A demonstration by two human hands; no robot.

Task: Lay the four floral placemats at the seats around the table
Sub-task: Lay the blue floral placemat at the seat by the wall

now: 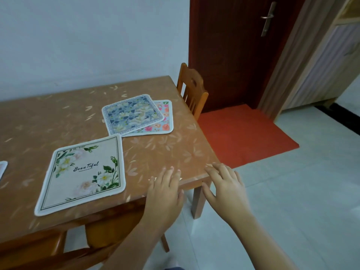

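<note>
A cream placemat (83, 174) with white roses and lettering lies flat near the table's front edge. Behind it a blue floral placemat (132, 114) lies partly on top of a pink-flowered placemat (165, 117), near the table's right side. Only a corner of a fourth placemat (3, 168) shows at the left frame edge. My left hand (165, 191) hovers open over the front edge of the brown table (165, 151), right of the cream mat. My right hand (226, 188) is open over the table's front right corner. Neither hand holds anything.
A wooden chair (191, 90) stands at the table's right side, and another chair (101, 238) is tucked under the front edge. A red floor mat (247, 137) lies before a dark red door (233, 45). White tiled floor extends to the right.
</note>
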